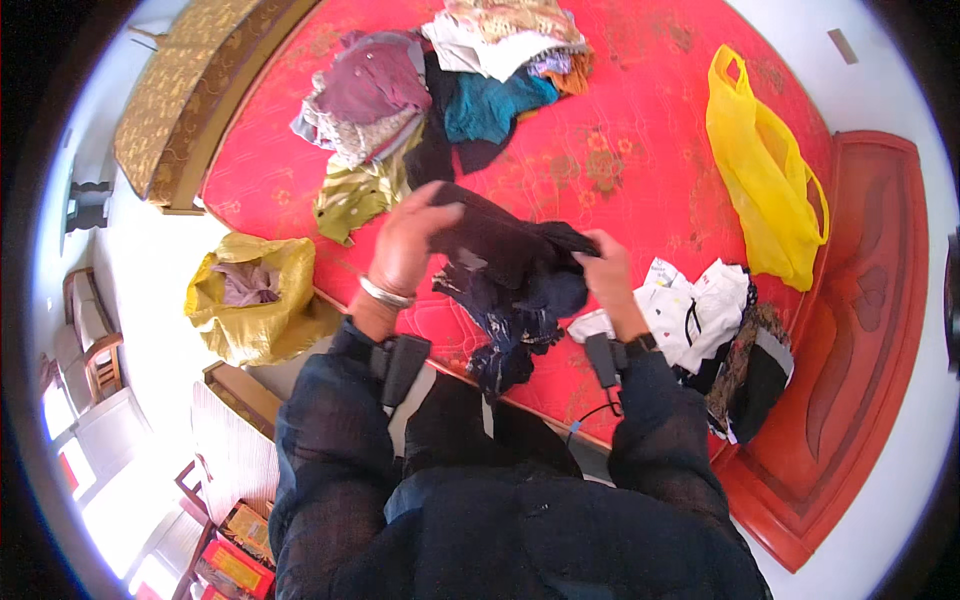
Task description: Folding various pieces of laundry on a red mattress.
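Note:
My left hand (408,245) and my right hand (607,272) both grip a dark navy garment (510,275) held up over the near edge of a red mattress (640,150). The left hand pinches its upper left edge and wears a silver bangle at the wrist. The right hand clutches the bunched right side. The cloth's loose end hangs down between my forearms toward my body. Both sleeves are dark and sheer, with a black strap device at each wrist.
A heap of mixed clothes (440,90) lies at the far side of the mattress. A yellow plastic bag (765,170) rests at right, folded white and dark clothes (710,320) near my right hand. A yellow sack (255,300) with cloth sits on the floor at left.

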Demonstrator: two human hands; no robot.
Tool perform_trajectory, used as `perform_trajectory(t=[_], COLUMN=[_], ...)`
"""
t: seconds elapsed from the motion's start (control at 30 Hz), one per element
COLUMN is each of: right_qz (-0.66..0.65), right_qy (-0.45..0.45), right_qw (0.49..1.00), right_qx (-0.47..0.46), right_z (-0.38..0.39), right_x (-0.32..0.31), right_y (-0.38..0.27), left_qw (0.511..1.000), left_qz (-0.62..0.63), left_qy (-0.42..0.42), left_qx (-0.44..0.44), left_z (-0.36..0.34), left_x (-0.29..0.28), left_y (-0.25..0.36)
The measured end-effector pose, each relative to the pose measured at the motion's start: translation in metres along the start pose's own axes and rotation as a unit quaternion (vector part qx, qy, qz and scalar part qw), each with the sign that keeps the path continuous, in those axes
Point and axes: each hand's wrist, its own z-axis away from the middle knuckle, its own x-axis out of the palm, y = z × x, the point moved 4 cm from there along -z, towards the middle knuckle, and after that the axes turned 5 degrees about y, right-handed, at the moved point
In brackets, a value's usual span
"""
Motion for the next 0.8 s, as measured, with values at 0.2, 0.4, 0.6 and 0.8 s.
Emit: perform_trajectory(t=[0.2,0.4,0.6,0.8], right_qz=[0.034,0.06,0.127,0.122], right_qy=[0.133,0.188,0.224,0.282], right_qw=[0.989,0.975,0.953,0.937], right_qx=[-0.055,-0.098,-0.157,-0.164], right_z=[-0.015,-0.002,0.017,0.036], right_x=[-0.127,-0.204,-0.251,-0.305], right_y=[-0.043,-0.105,-0.167,-0.184], left_qw=[0.978,0.939,0.842,0.883], left_qz=[0.107,-0.209,-0.388,-0.352], left_qy=[0.078,0.127,0.149,0.076], left_qx=[0.159,0.24,0.343,0.3], left_z=[0.021,0.033,0.046,0.069], left_x=[-0.069,-0.099,-0.055,-0.013], left_y=[0.114,0.194,0.231,0.242])
